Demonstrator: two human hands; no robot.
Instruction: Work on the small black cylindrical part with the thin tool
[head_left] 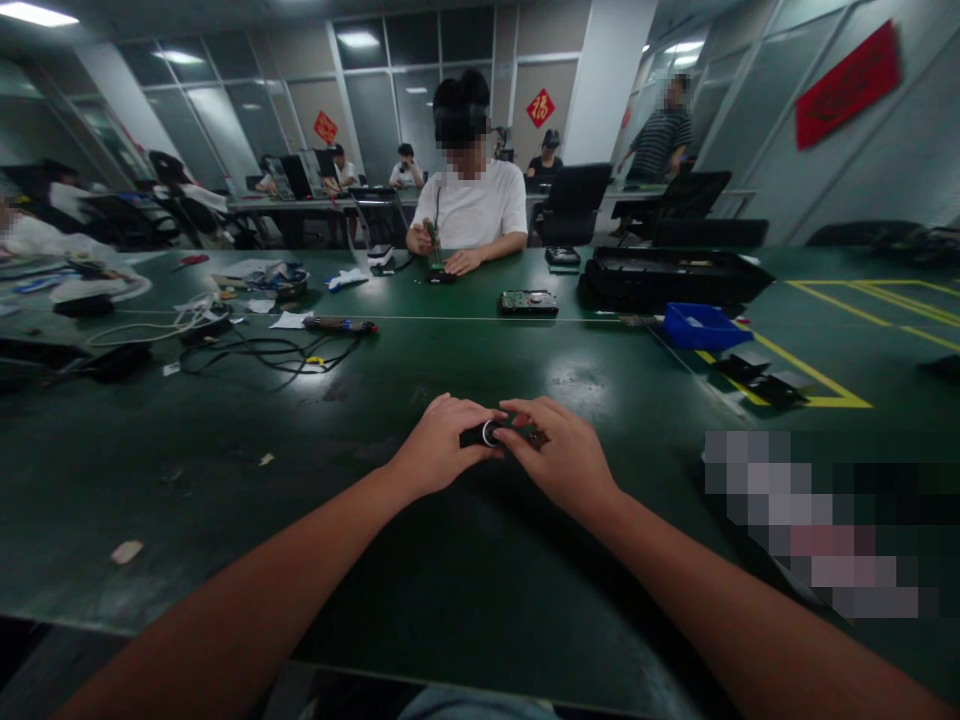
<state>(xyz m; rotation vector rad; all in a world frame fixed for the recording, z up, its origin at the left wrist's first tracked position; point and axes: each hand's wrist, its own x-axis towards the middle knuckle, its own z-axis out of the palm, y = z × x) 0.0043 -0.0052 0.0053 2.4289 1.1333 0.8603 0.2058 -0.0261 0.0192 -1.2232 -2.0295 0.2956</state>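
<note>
A small black cylindrical piece [472, 436] with a pale silver ring [490, 433] at its right end is held low over the green table. My left hand [441, 440] is closed round its dark body from the left, thumb below and fingers above. On the other side my right hand [564, 446] pinches at the ringed end with thumb and fingertips. Something small and brownish [537, 437] shows by the right palm; its kind cannot be made out. My fingers cover much of the piece.
Across the green table [420, 620] a person in a white shirt [480, 205] works with a tool over a small dark device. A hard drive [529, 301], blue bin [705, 327], long black tray [667, 278] and metal brackets [763, 378] lie right; a screwdriver-like tool [341, 325] and cables [262, 350] left.
</note>
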